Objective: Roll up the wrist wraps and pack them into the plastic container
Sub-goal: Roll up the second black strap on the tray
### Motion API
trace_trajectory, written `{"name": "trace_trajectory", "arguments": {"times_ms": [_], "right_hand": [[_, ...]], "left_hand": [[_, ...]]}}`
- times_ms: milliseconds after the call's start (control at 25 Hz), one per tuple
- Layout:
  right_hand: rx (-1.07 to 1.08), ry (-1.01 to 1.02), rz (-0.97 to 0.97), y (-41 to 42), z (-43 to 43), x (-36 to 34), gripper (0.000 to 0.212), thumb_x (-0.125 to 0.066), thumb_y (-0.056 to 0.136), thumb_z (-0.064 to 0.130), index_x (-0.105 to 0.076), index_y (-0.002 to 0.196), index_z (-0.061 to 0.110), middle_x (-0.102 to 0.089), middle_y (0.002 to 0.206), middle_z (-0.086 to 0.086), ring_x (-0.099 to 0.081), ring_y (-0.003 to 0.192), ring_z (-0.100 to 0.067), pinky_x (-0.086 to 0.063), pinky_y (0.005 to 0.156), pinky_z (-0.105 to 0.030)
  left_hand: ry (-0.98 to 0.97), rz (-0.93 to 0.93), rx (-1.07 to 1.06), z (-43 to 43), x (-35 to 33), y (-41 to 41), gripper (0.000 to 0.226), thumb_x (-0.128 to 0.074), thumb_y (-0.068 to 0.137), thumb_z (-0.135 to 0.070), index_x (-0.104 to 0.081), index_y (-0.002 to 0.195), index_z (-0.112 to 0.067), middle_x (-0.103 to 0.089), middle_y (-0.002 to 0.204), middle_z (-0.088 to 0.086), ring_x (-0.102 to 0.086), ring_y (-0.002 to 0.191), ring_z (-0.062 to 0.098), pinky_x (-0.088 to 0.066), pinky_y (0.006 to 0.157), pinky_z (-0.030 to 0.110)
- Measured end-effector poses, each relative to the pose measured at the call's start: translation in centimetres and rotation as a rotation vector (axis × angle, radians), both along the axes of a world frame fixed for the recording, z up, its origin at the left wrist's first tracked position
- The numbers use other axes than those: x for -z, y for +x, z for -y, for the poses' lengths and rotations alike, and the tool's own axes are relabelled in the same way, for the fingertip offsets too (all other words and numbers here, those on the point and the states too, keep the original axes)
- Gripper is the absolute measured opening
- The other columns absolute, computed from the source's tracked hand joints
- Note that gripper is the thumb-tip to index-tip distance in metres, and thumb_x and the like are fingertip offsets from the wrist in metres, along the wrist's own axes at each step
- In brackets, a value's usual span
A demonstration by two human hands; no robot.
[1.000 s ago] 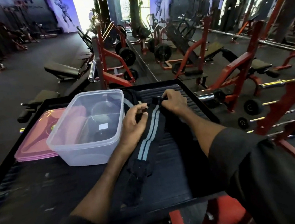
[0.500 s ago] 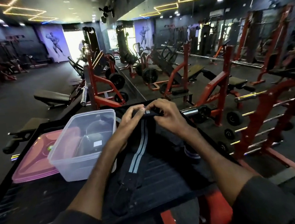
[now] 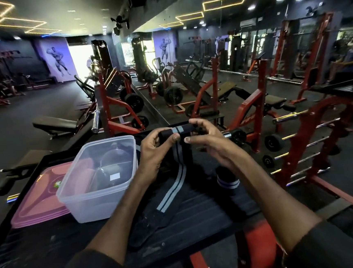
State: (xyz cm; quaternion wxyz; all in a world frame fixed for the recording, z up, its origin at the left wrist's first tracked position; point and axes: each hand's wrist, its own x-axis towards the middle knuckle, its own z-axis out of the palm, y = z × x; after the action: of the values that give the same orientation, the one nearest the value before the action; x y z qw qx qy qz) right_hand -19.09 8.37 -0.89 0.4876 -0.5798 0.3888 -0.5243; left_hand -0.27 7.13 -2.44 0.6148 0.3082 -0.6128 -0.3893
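A black wrist wrap with two pale stripes [image 3: 176, 182] hangs from my hands down onto the black bench top [image 3: 210, 214]. Its upper end is a small roll lifted above the bench. My left hand [image 3: 155, 148] pinches the roll's left end and my right hand [image 3: 205, 135] grips its right end. The wrap's lower tail lies flat toward me. A second wrap [image 3: 227, 177], rolled up with white stripes, stands on the bench under my right forearm. The clear plastic container [image 3: 100, 196] sits to the left of my hands, holding nothing I can make out.
A pink lid [image 3: 34, 208] lies flat left of the container, partly under it. Red weight racks [image 3: 300, 148] with bars stand right of the bench. Gym benches and a wall mirror fill the room beyond.
Both hands have lifted the wrap's far end off the bench and turned it into a thicker roll. The camera has tilted upward, showing more of the room.
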Motion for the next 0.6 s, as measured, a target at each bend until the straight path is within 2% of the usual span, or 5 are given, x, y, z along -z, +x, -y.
{"name": "trace_trajectory", "arguments": {"times_ms": [120,280,440,520,600], "right_hand": [[-0.156,0.116,-0.043,2.3,-0.9,3.3,0.056,-0.07,0.085,-0.01,-0.056,0.136,0.008,-0.072,0.116,-0.003,-0.069,0.111,-0.023,-0.055,0.088,-0.026],[-0.126,0.159,-0.373,2.9,-1.1,5.2,0.033,-0.068,0.087,-0.007,-0.066,0.117,0.006,-0.073,0.102,-0.006,-0.066,0.085,-0.016,-0.051,0.068,-0.021],[-0.311,0.187,-0.28,1.4,-2.0,-0.7,0.026,-0.077,0.082,0.007,-0.074,0.105,0.019,-0.069,0.105,-0.016,-0.065,0.079,-0.017,-0.052,0.065,-0.024],[-0.33,0.128,-0.233,1.3,-2.7,-4.2,0.03,-0.075,0.086,0.007,-0.071,0.116,0.007,-0.068,0.112,-0.02,-0.065,0.086,-0.02,-0.053,0.067,-0.025],[-0.33,0.087,-0.218,1.2,-4.0,-6.6,0.041,-0.071,0.09,0.009,-0.061,0.126,-0.006,-0.072,0.1,-0.016,-0.065,0.08,-0.019,-0.051,0.062,-0.02]], "left_hand": [[0.007,-0.12,-0.028,0.0,-1.4,-0.5,0.012,-0.074,0.088,-0.008,-0.071,0.097,-0.016,-0.076,0.092,-0.003,-0.07,0.088,0.008,-0.057,0.082,0.025],[0.009,-0.163,-0.044,-0.1,-4.1,-0.7,0.016,-0.079,0.084,-0.015,-0.073,0.098,-0.013,-0.076,0.097,0.005,-0.07,0.093,0.017,-0.056,0.094,0.041],[-0.083,-0.192,-0.064,0.4,-8.8,0.4,0.025,-0.079,0.085,-0.019,-0.072,0.108,-0.01,-0.074,0.11,0.012,-0.07,0.105,0.023,-0.054,0.101,0.043],[-0.115,-0.197,-0.086,0.8,-12.0,0.7,0.037,-0.078,0.086,-0.02,-0.067,0.115,0.0,-0.073,0.115,0.016,-0.071,0.108,0.026,-0.055,0.1,0.042],[-0.123,-0.209,-0.069,1.1,-14.1,1.0,0.043,-0.079,0.086,-0.023,-0.065,0.117,0.002,-0.072,0.117,0.02,-0.07,0.11,0.032,-0.055,0.099,0.05]]}}
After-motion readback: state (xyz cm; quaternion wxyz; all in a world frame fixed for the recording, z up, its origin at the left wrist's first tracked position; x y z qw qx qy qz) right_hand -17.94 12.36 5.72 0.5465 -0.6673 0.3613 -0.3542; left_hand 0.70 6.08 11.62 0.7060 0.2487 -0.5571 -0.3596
